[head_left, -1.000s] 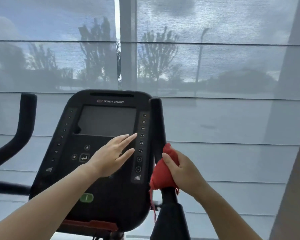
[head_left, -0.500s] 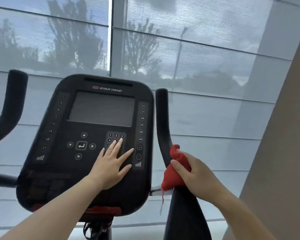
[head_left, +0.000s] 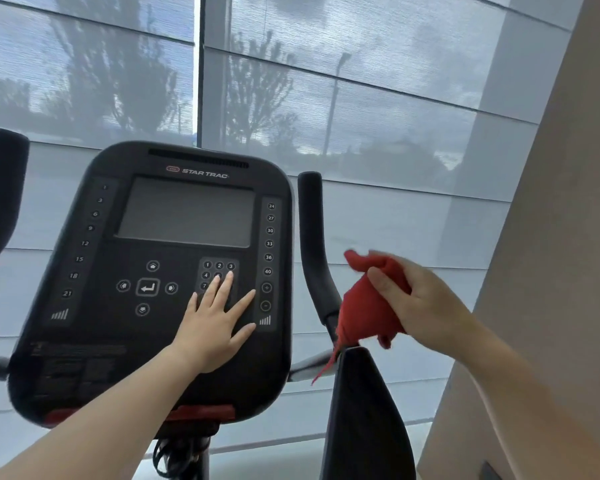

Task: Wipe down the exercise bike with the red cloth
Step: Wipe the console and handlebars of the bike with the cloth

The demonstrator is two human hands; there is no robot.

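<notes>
The red cloth (head_left: pixel 368 306) is bunched up in the right hand (head_left: pixel 421 306), whose fingers and thumb curl round it and grip it, blurred as it is. It sits at about 3 o'clock from the console (head_left: pixel 84 358) of the exercise bike (head_left: pixel 361 417), just to the 3 o'clock side of the right handlebar (head_left: pixel 314 244). The cloth's lower edge hangs down at 6 o'clock across the joint where that handlebar meets the wider black section below, and a frayed red strand (head_left: pixel 323 372) trails off toward 7 o'clock (whether the cloth actually touches the bar there cannot be told).

The left hand (head_left: pixel 212 327) lies flat on the console face with its fingers straight and spread, holding nothing. Its fingertips (head_left: pixel 217 282) rest on the lower rows of the number keypad (head_left: pixel 219 266), and its thumb points toward 3 o'clock near the column of level buttons (head_left: pixel 268 258). The dark screen (head_left: pixel 187 211) sits at 12 o'clock from this hand, under the STAR TRAC logo (head_left: pixel 205 173), and the arrow and enter buttons (head_left: pixel 148 287) lie at 9 o'clock from the fingertips.

The left handlebar (head_left: pixel 0 188) rises at 9 o'clock from the console. Black cables (head_left: pixel 177 452) hang beneath it at 6 o'clock. Behind the bike a translucent window blind (head_left: pixel 395 98) shows trees and a lamp post, and a beige wall (head_left: pixel 551 271) stands at 3 o'clock from the right hand.
</notes>
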